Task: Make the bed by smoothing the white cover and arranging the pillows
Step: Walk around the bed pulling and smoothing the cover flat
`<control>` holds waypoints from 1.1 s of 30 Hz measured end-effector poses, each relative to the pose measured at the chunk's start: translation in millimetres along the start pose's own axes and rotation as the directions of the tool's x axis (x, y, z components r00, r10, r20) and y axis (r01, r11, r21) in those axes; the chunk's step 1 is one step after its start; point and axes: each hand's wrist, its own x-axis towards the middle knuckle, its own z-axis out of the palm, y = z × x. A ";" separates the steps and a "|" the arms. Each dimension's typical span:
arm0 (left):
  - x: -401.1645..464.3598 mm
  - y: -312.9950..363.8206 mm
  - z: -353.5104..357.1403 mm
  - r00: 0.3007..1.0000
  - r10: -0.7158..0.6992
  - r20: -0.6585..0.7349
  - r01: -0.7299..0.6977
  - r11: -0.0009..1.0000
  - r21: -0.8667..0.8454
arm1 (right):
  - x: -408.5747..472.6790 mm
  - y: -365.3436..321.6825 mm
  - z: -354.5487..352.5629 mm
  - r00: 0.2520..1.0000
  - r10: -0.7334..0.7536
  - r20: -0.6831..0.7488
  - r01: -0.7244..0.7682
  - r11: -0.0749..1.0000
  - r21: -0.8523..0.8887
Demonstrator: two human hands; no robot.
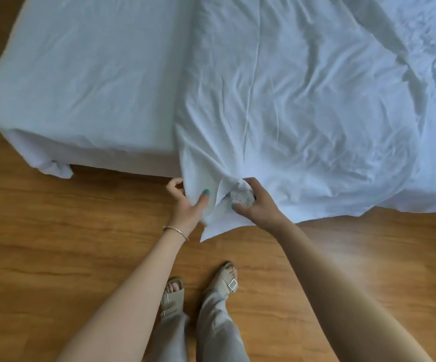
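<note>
Seen from above, the person stands on the wood floor (54,231) at the edge of the bed (81,87), both arms stretched forward and down. The white cover (303,100) lies crumpled over the right part of the bed, creased in long folds, and spills over the near edge, with one corner hanging down to the floor between the hands. The left part of the bed is bare, showing only the fitted sheet (86,74). The left hand (188,205), a thin bracelet (176,232) at its wrist, has its fingers closed on the cover's left edge, thumb on top of the cloth. The right hand (256,205) is just beside it, fingers clenched on a bunched part of the same corner, where a small tag (240,198) with faint marks shows. Creases fan out across the cover from the right hand's grip. Below, two feet in pale sandals (227,283) stand on the floor.
</note>
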 end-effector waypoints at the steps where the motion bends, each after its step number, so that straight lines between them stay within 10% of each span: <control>1: -6.3 1.4 3.2 0.995 0.074 0.071 -0.076 0.997 0.030 | -12.2 -2.6 3.2 1.000 -0.007 -0.023 0.008 0.999 0.046; 5: -19.5 10.7 24.7 0.951 0.147 0.270 -0.232 0.921 0.314 | -47.7 -15.7 5.3 0.981 -0.105 -0.161 0.129 0.981 0.145; 12: -18.3 17.8 54.6 0.910 0.411 -0.050 -0.382 0.880 0.284 | -79.3 -29.6 1.6 0.930 -0.175 -0.322 0.198 0.979 0.040; 18: -35.5 4.5 29.7 0.797 0.571 0.198 -0.597 0.695 0.400 | -86.6 -14.5 -12.3 0.705 -0.411 -0.578 0.160 0.886 -0.436; 21: -48.5 -15.0 -12.6 0.685 0.685 0.249 -0.661 0.439 0.608 | -93.1 1.3 -5.8 0.780 -0.540 -0.315 0.168 0.666 -0.727; 24: -57.1 -26.2 -47.4 0.744 0.572 0.346 -0.586 0.308 0.750 | -92.3 26.0 16.7 0.897 -0.440 -0.037 0.224 0.526 -0.821; 29: -85.5 -17.6 -56.8 0.961 0.191 0.199 -0.255 0.348 0.902 | -92.0 26.4 34.0 0.953 -0.303 0.027 0.220 0.623 -0.751; 33: -112.0 -12.1 -43.9 0.997 0.083 0.007 -0.045 0.467 0.883 | -106.9 30.2 41.3 0.972 0.059 0.229 0.131 0.671 -0.729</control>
